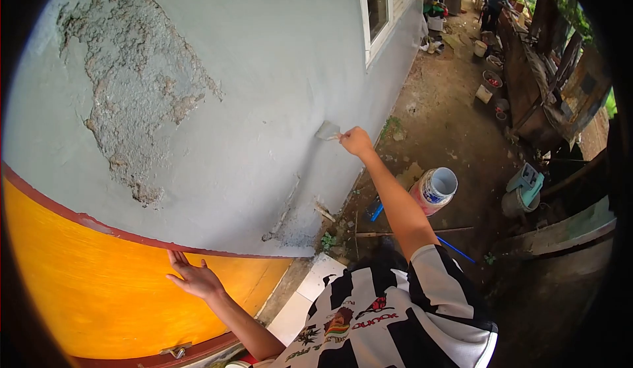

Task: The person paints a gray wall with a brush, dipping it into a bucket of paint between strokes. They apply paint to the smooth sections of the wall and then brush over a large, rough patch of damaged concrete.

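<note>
My right hand (pixel 357 141) grips the handle of a putty knife (pixel 327 130), whose broad grey blade lies at the grey wall (pixel 264 91). Below and to the left, my left hand (pixel 198 279) is open, fingers spread, its fingertips at the reddish-brown edge (pixel 132 237) above the yellow-orange panel (pixel 99 289). A large rough patch (pixel 135 91) of bare, crumbly plaster takes up the upper left of the wall. Lower down, near the wall's corner, runs a smaller damaged streak (pixel 285 210).
A paint bucket (pixel 430 193) stands on the dirt ground beside my right forearm. A blue stick (pixel 456 249) and a wooden stick (pixel 395 233) lie near it. At right is another bucket (pixel 517 204) with things in it. A white-framed window (pixel 369 38) and a distant person (pixel 493 6) are farther off.
</note>
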### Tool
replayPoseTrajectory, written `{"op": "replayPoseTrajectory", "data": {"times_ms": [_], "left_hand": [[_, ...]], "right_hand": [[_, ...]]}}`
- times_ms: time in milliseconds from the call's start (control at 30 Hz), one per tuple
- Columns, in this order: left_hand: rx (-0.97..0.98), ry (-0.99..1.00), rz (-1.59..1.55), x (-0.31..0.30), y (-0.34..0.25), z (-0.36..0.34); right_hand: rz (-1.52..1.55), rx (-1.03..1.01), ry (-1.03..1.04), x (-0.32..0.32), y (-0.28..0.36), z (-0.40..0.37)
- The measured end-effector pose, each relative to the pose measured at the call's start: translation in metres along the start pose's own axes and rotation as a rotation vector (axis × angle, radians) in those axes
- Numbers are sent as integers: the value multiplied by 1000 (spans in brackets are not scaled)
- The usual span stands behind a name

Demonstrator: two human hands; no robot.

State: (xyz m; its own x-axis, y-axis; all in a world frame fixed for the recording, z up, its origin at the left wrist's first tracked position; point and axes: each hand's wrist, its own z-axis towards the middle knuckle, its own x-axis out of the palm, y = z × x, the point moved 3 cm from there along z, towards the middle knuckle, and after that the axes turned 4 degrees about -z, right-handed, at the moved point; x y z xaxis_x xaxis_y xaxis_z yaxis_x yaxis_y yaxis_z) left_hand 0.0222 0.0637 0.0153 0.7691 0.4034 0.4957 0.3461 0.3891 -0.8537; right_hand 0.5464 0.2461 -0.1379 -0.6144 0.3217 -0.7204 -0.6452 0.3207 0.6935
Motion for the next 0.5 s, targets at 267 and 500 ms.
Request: {"op": "replayPoseTrajectory", "data": {"times_ms": [267,500], "left_hand": [[7,-6,-5,-2,2,0],[22,-48,18,-2,3,-1]], "right_hand": [[329,-376,-247,-203,169,-4],[669,-108,8,-44,27,21]]}}
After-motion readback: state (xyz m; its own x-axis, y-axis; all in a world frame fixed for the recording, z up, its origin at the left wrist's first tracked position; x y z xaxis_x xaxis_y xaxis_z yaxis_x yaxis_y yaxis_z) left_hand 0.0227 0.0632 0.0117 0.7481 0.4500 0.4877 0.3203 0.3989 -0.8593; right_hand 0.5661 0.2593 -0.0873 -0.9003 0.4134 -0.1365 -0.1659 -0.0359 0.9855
